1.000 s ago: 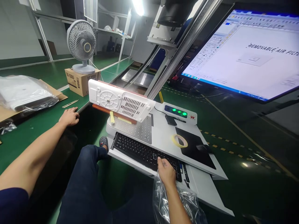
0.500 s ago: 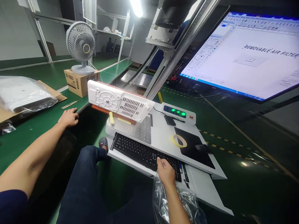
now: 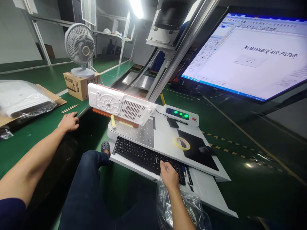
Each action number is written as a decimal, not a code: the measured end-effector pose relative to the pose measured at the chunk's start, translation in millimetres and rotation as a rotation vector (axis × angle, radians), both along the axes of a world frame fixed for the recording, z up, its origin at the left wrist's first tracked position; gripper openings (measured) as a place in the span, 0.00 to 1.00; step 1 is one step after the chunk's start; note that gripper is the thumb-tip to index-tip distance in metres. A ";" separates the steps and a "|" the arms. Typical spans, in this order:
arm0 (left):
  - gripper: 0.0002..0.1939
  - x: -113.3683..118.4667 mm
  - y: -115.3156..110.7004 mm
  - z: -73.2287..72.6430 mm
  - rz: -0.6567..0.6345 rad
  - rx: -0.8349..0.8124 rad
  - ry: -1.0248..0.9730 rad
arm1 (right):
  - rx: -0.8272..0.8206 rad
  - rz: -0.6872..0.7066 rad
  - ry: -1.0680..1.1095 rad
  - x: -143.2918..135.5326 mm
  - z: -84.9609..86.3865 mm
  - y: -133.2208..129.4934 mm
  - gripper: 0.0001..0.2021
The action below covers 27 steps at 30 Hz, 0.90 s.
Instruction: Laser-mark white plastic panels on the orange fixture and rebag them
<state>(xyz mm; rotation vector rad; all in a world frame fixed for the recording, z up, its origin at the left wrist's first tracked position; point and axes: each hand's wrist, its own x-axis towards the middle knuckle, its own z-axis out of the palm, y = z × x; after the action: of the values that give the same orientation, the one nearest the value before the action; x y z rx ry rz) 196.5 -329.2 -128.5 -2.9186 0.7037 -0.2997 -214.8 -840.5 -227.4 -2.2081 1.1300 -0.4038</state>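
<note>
My left hand (image 3: 68, 122) lies on the edge of the green table (image 3: 31, 135), fingers stretched forward, holding nothing. My right hand (image 3: 169, 175) is closed over the right part of a black keyboard (image 3: 139, 155) on a pull-out tray. A crumpled clear plastic bag (image 3: 164, 204) hangs from its curled fingers, running below the wrist and forearm. A white plastic panel (image 3: 120, 103) with a round spoked grille and rows of slots stands tilted on an orange-brown support (image 3: 103, 112) above a perforated metal plate (image 3: 144, 135). A yellow piece (image 3: 113, 122) is at the support's front.
A marking-machine head (image 3: 165, 30) hangs above. On the right is a monitor (image 3: 249, 76) reading "REMOVABLE AIR FILTER". A tape roll (image 3: 182, 143) and mouse (image 3: 206, 150) lie on the worktop. At left are a fan (image 3: 80, 44) on a carton (image 3: 75, 88), thin sticks (image 3: 69, 108) and a wrapped white part (image 3: 21, 97).
The view has shifted slightly, so most things appear a little further left. Both hands keep their places on the table edge and over the keyboard.
</note>
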 end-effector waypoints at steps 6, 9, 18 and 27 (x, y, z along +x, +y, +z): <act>0.19 0.3 0.4 -0.1 -0.007 0.001 0.004 | 0.005 -0.003 0.007 -0.6 -1.6 -1.0 0.19; 0.19 0.4 0.2 -0.3 -0.008 -0.001 0.001 | 0.008 -0.002 0.004 -0.6 -2.4 -1.5 0.19; 0.18 -0.9 -0.1 0.4 0.001 0.008 0.009 | -0.007 0.001 0.017 0.3 -0.9 -0.2 0.20; 0.19 -0.3 -0.2 0.7 0.002 0.005 0.018 | 0.003 -0.007 0.016 0.7 0.5 -0.3 0.18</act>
<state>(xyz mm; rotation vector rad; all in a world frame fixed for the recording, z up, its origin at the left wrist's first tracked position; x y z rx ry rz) 196.2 -329.4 -127.8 -2.9209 0.7026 -0.2714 -214.0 -840.8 -226.9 -2.2083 1.1468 -0.3882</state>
